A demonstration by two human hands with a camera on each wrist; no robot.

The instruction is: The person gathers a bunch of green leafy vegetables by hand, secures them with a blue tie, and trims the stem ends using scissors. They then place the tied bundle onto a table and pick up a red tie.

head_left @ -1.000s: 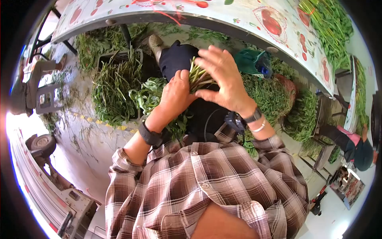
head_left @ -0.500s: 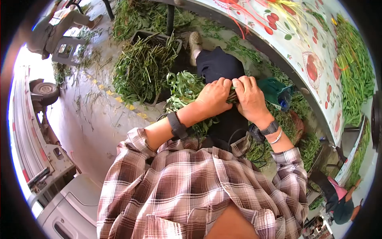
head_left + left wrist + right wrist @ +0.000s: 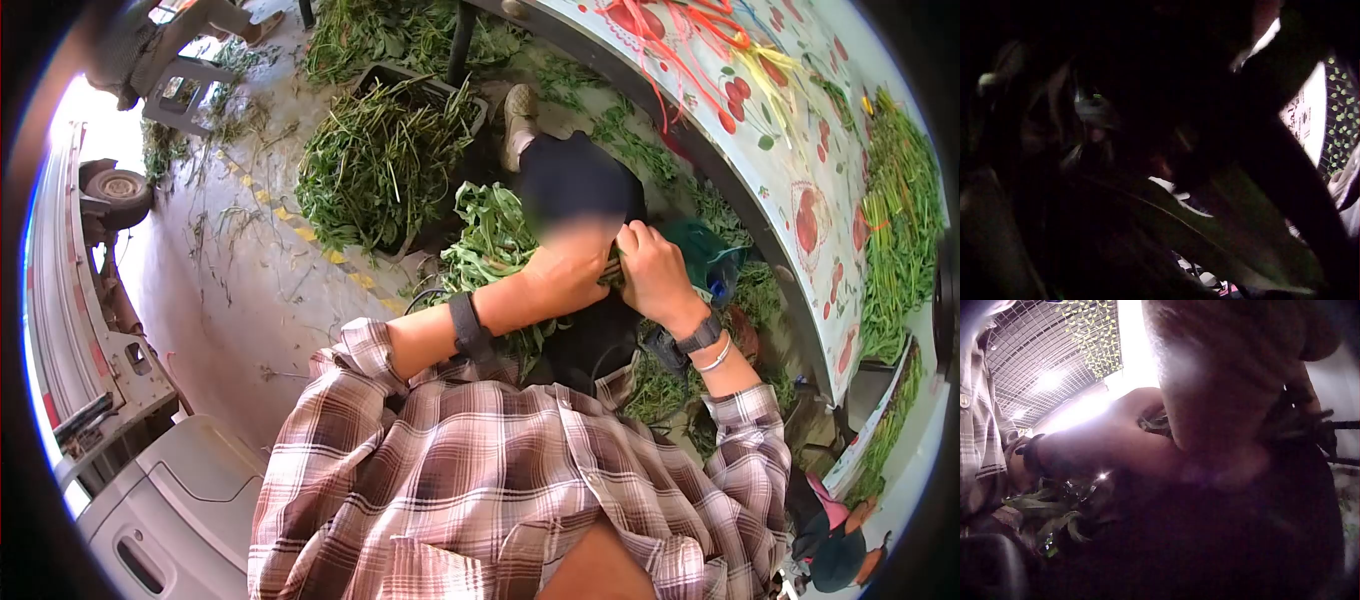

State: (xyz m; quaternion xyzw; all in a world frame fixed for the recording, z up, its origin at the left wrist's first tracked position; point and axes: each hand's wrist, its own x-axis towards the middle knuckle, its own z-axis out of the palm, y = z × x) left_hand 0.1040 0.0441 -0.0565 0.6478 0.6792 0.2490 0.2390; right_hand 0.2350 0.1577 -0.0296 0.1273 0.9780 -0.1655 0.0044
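Concrete floor strewn with greens beneath a patterned bench [image 3: 800, 150]. I see my left hand [image 3: 565, 270] and right hand [image 3: 655, 272] clamped together around a bundle of stems [image 3: 612, 268], lying crosswise between them, leaves trailing left.

The shirt [image 3: 500, 470] is brown-and-white plaid, the greens [image 3: 385, 160] are deep green, the tabletop [image 3: 800, 150] cover is white printed with red fruit, the wrist straps [image 3: 466, 325] are black, and the floor [image 3: 250, 260] is grey with a yellow dashed line.
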